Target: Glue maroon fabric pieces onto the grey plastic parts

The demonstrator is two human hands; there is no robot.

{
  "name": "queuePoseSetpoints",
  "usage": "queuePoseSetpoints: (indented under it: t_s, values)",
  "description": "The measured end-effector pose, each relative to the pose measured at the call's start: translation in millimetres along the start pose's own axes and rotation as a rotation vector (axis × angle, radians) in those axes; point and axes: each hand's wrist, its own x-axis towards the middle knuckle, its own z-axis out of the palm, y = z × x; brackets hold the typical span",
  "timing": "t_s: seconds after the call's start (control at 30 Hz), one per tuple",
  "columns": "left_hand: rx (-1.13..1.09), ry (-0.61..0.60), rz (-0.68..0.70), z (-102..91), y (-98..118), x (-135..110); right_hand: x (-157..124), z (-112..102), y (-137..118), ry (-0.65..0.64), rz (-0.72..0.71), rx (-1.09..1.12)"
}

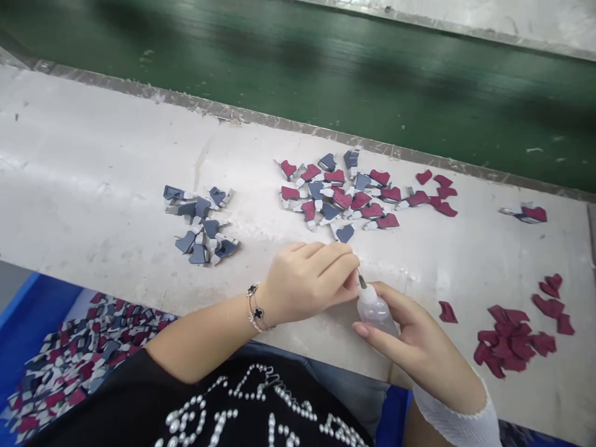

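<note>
In the middle of the view my right hand [414, 338] grips a small translucent squeeze bottle [378, 315], thumb on one side and fingers on the other. Its white cap carries a metal needle tip [362, 281] that points up toward my left fingertips. My left hand [311, 276] is closed, its fingers curled together beside the needle. Whatever it may hold is hidden behind the fingers. Just beyond the hands lies a cluster of small red and blue-grey plastic parts [343, 200] with pale grey pieces attached. Loose red pieces [507, 338] form a pile right of my right hand.
A group of blue-grey parts [198, 251] lies left on the white table [93, 155]. One part [533, 214] and a red piece [447, 311] lie apart at right. A blue bin [21, 316] full of parts stands lower left. A green conveyor belt [298, 81] runs behind.
</note>
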Motion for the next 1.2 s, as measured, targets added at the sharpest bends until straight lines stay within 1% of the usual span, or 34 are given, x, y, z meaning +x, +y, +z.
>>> queuePoseSetpoints:
  t_s: [0.1,0.17,0.2,0.23,0.27,0.3,0.33,0.37,0.4,0.43,0.5,0.53,0.6,0.63,0.7,0.77,0.87,1.0,1.13,1.2]
  values:
    - [0.002,-0.026,-0.005,0.8,-2,0,-6,8,-12,0.039,0.046,-0.05]
    - [0.013,-0.005,-0.055,-2.8,-14,2,-14,11,-13,0.007,0.056,-0.033]
    - [0.032,0.037,-0.116,-5.8,-22,4,-20,13,-13,-0.028,0.059,-0.017]
    - [0.055,0.102,-0.206,-9.4,-30,6,-26,14,-12,-0.044,0.073,0.007]
    - [0.062,0.167,-0.301,-13.0,-37,9,-31,16,-11,-0.026,0.105,0.039]
    - [0.034,0.218,-0.395,-16.4,-42,11,-37,17,-11,0.024,0.15,0.076]
    - [-0.053,0.228,-0.455,-19.1,-45,12,-42,19,-11,0.097,0.2,0.119]
    - [-0.192,0.197,-0.523,-20.9,-45,14,-46,20,-12,0.177,0.244,0.156]
    - [-0.361,0.139,-0.591,-21.8,-42,14,-48,21,-13,0.24,0.275,0.178]
    - [-0.545,0.056,-0.66,-21.8,-38,15,-50,21,-15,0.28,0.284,0.181]
    - [-0.883,-0.121,-0.786,-20.7,-29,13,-51,21,-19,0.287,0.256,0.15]
    - [-1.012,-0.194,-0.819,-20.1,-25,12,-51,21,-21,0.268,0.231,0.131]
    - [-1.171,-0.289,-0.827,-19.4,-20,9,-49,20,-23,0.208,0.16,0.111]
    - [-1.208,-0.316,-0.822,-19.4,-18,9,-47,19,-24,0.193,0.122,0.112]
    - [-1.227,-0.335,-0.815,-19.9,-16,8,-45,18,-26,0.21,0.076,0.114]
    - [-1.239,-0.345,-0.822,-20.5,-14,9,-43,18,-29,0.243,0.077,0.121]
    - [-1.269,-0.361,-0.811,-20.9,-12,11,-41,17,-34,0.233,0.093,0.151]
    - [-1.233,-0.372,-0.77,-21.6,-9,11,-37,15,-36,0.198,0.054,0.133]
    - [-1.143,-0.383,-0.713,-22.9,-7,10,-36,12,-27,0.107,-0.041,0.105]
    - [-1.127,-0.39,-0.673,-23.7,-6,9,-37,12,-21,0.09,-0.051,0.089]
